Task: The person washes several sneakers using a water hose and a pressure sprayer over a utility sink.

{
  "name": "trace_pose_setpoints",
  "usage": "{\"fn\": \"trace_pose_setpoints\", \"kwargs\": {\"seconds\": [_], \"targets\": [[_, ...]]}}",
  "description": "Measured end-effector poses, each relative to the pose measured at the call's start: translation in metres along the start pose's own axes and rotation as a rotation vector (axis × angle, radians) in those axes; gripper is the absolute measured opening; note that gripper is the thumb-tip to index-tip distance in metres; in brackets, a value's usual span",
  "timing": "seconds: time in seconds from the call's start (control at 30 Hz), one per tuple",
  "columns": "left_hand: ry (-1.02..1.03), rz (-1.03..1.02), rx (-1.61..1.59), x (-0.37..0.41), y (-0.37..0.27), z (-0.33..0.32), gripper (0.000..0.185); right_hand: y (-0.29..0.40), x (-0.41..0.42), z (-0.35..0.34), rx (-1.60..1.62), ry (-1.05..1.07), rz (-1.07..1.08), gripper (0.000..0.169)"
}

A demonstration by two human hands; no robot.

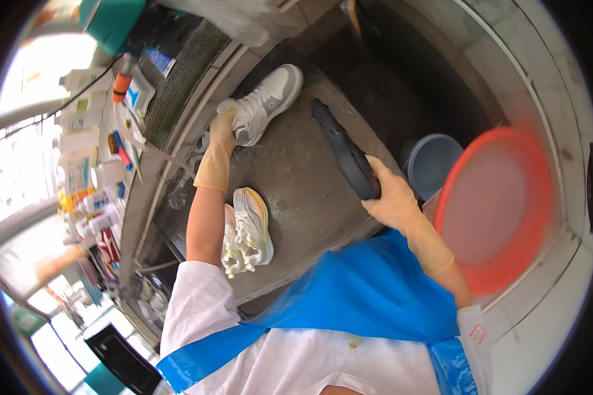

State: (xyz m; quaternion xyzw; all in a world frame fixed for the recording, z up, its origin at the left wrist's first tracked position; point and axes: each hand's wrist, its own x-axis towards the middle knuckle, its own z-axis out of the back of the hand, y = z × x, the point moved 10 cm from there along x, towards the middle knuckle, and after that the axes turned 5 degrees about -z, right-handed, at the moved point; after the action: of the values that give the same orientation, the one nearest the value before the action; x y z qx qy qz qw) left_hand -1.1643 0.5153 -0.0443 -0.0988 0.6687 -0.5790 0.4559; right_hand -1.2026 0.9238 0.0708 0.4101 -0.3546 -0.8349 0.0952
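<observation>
Both my hands wear pale yellow rubber gloves. With my left hand I grip the heel end of a white and grey sneaker, its toe pointing away to the upper right. My right hand holds a long black shoe or boot by its near end; its exact kind is unclear. Beside my left forearm, a pair of white running shoes with yellow-green soles rests on the wet dark slab. Part of the pair is hidden by that arm.
A red basin of cloudy liquid stands at the right, next to a grey-blue bucket. Along the left ledge are several bottles, a brush with a red and blue handle and a hose with an orange fitting.
</observation>
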Motion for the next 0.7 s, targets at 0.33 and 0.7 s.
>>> {"fn": "trace_pose_setpoints", "kwargs": {"seconds": [0.33, 0.7], "targets": [[0.129, 0.226, -0.386, -0.104, -0.015, -0.021, 0.032, -0.022, -0.028, 0.007, 0.177, -0.037, -0.029, 0.057], [0.181, 0.235, -0.303, -0.101, -0.013, -0.028, 0.028, -0.012, -0.035, -0.001, 0.107, -0.082, 0.099, 0.033]]}}
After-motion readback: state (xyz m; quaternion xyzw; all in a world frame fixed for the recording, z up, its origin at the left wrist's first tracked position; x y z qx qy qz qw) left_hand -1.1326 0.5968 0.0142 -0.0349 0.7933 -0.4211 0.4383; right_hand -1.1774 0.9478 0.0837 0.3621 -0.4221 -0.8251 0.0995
